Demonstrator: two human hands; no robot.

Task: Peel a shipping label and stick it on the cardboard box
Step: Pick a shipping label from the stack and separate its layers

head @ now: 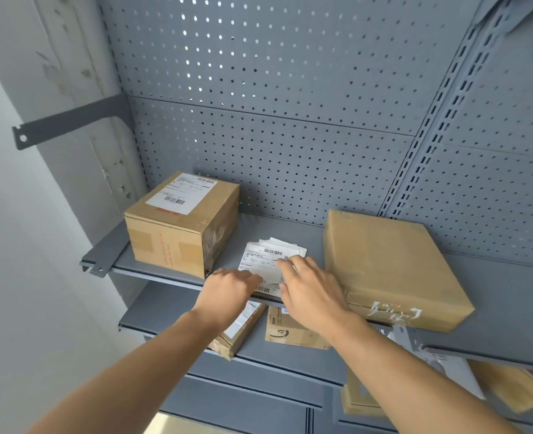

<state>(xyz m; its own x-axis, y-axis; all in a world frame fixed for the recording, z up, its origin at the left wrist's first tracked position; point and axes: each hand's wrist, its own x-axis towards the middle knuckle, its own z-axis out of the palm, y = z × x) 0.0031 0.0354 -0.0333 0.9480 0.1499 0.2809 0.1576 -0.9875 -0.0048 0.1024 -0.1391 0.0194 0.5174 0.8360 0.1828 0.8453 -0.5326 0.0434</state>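
A small stack of white shipping labels [266,258] with barcodes lies on the grey shelf [290,228] between two cardboard boxes. My left hand [230,285] rests on the stack's lower left corner, fingertips curled onto the top label. My right hand [309,289] lies flat over the stack's right side, fingers spread on the paper. To the right sits a flat plain cardboard box [390,264] with no label on top. To the left stands a cube-shaped box [180,223] that carries a label on its top.
A grey pegboard panel [290,104] backs the shelf. Lower shelves hold more boxes, one with a label [240,327] and one printed [290,330], plus others at bottom right [509,386]. A bare bracket [68,120] sticks out at upper left. A white wall is left.
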